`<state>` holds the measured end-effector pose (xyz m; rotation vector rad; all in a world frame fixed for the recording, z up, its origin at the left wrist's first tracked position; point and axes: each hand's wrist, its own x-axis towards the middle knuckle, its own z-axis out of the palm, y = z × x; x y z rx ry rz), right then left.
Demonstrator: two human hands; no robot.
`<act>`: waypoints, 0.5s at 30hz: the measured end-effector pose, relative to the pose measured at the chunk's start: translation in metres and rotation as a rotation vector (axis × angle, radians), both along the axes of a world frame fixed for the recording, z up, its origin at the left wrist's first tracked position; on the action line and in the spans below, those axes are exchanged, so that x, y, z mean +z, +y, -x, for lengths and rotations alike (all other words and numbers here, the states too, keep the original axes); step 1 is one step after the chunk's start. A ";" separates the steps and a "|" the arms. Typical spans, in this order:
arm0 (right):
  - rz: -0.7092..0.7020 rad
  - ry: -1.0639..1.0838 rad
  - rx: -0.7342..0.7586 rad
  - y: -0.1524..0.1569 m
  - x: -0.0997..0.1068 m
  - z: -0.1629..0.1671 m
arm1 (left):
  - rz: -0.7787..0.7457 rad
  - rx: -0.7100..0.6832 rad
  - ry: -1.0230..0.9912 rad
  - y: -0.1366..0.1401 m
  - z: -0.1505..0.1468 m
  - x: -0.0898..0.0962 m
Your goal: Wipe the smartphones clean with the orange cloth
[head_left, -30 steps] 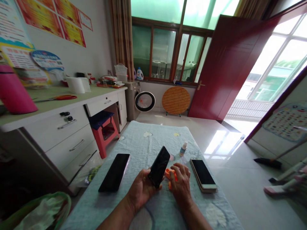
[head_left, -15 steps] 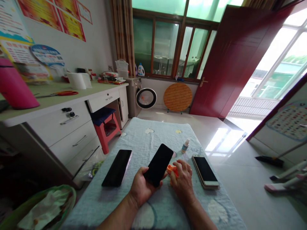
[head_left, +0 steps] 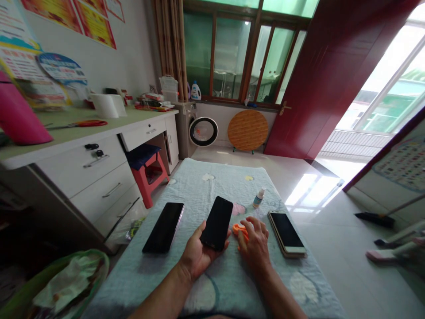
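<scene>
My left hand is closed around a black smartphone, its dark screen facing up. Just right of it, my right hand grips a crumpled orange cloth that shows past the thumb and fingers. Left of my hands a second dark smartphone lies on the light blue cloth cover. To the right lies a white-framed smartphone with a dark screen. A small spray bottle with a white cap stands beyond my right hand.
A white desk runs along the left, with a pink bottle, scissors and a paper roll on top. A red stool stands under it. A green waste basket sits at lower left.
The phone in my left hand has turned more upright and moved slightly left, away from the orange cloth. My right hand still grips the cloth. The camera view has shifted a little.
</scene>
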<state>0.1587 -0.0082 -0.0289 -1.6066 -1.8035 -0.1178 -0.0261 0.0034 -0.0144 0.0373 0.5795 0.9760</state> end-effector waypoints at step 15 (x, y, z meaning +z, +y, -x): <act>0.073 0.178 0.100 -0.015 0.012 0.031 | -0.477 -0.090 0.239 -0.007 -0.009 0.006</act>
